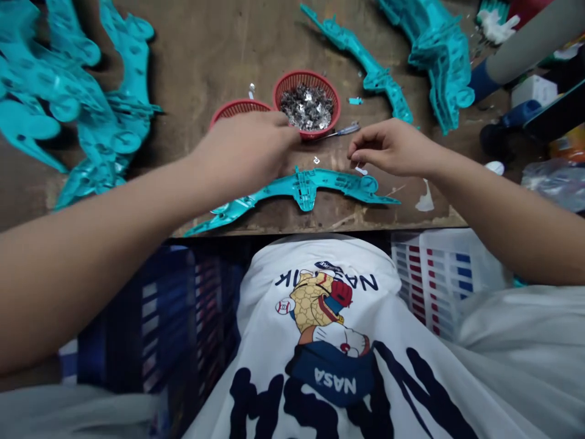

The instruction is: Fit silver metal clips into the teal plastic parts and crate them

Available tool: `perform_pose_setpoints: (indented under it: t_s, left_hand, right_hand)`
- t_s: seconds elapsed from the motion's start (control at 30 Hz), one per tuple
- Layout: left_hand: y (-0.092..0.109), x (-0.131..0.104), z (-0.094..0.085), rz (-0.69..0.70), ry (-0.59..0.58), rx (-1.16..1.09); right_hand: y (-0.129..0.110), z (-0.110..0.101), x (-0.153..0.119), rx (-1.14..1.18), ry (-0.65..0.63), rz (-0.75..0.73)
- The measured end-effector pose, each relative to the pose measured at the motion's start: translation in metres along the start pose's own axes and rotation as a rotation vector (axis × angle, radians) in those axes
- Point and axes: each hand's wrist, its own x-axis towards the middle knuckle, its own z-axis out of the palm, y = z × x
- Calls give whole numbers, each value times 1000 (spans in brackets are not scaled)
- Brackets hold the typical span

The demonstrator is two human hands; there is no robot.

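Note:
A turquoise curved plastic part [304, 189] lies along the near edge of the table. Above its left half is my left hand [251, 149], back upward and slightly blurred, its bent fingertips hidden. My right hand [390, 146] is curled above the part's right half, thumb and fingers drawn together. At those fingertips shows a small metal clip [361, 171], seemingly pinched. Another small metal piece [316, 160] rests just behind the part. Beyond my left hand stand a red basket [338, 100] of small metal pieces and a second red basket [240, 108], partly covered by that hand.
Several turquoise parts [105, 122] are piled at the left. More turquoise parts [439, 61] and a single long one [361, 58] lie at the back right. A screwdriver-like tool [347, 130] touches the basket. A grey pole [525, 49] rises at the right. Crates [439, 280] stand below the table.

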Motion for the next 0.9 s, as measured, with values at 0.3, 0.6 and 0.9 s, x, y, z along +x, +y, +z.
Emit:
perform_pose_setpoints:
  t_s: [0.3,0.6,0.9]
  left_hand:
    - [-56,42,7,-393,-415,292]
    - [-14,37,-29,-424,-553,405]
    - [-19,38,-24,-379,-521,430]
  right_hand:
    - [24,24,1,-89,44,168]
    - [15,21,-3,174,-7,365]
    - [17,34,1,174,34,424]
